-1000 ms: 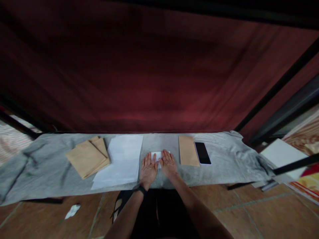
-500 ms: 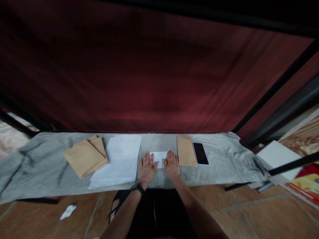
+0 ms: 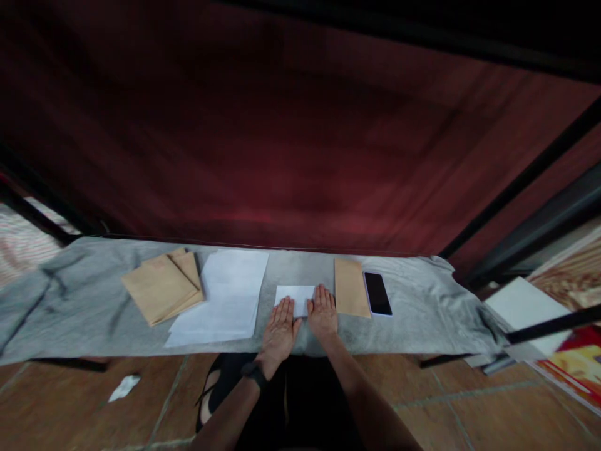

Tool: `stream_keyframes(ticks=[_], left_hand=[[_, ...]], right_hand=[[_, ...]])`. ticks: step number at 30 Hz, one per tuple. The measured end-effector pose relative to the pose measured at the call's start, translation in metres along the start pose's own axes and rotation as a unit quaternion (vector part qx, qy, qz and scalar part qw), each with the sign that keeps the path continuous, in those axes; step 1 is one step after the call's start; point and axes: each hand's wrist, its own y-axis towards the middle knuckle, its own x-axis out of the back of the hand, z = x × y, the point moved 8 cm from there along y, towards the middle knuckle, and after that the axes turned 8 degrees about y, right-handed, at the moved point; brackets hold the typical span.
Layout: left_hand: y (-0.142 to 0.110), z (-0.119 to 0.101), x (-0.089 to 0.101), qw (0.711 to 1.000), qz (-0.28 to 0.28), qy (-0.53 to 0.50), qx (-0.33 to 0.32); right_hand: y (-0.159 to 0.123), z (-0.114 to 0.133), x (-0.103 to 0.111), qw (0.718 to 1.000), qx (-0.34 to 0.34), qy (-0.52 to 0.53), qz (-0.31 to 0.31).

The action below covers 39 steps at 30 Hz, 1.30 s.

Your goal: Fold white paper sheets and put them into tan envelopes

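Backdrop in dark red rose beyond the small white sheet, which lay flat on a long, gray-draped bench. Left of that sheet, near it, spread a pile of larger white papers; farther left in the same direction, overlapping brown envelopes sat askew. Right of it, past the right hand, a single brown envelope lay nearly square to the bench. Both hands were palm down with straight fingers held close together, pressed flat and gripping nothing. The left hand covered the near left corner of the small white sheet; the right hand lay along its right edge, so both touched it and neither was clearly nearer. Its long axis appeared to run from left to right, across the direction of the fingers. A dark phone lay farther right, beside the single envelope.
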Motion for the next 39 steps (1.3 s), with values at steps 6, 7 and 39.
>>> stream_keyframes(ticks=[6, 7, 39], left_hand=[[-0.007, 0.017, 0.008, 0.998, -0.005, 0.03, 0.058], [-0.005, 0.012, 0.01, 0.998, -0.003, 0.031, 0.06], [-0.006, -0.019, 0.015, 0.997, 0.053, -0.016, -0.062]], right_hand=[[0.0, 0.0, 0.0, 1.0, -0.001, -0.007, 0.001], [0.0, -0.001, 0.0, 1.0, -0.003, -0.008, 0.004], [-0.008, 0.023, -0.009, 0.99, 0.099, 0.007, 0.102]])
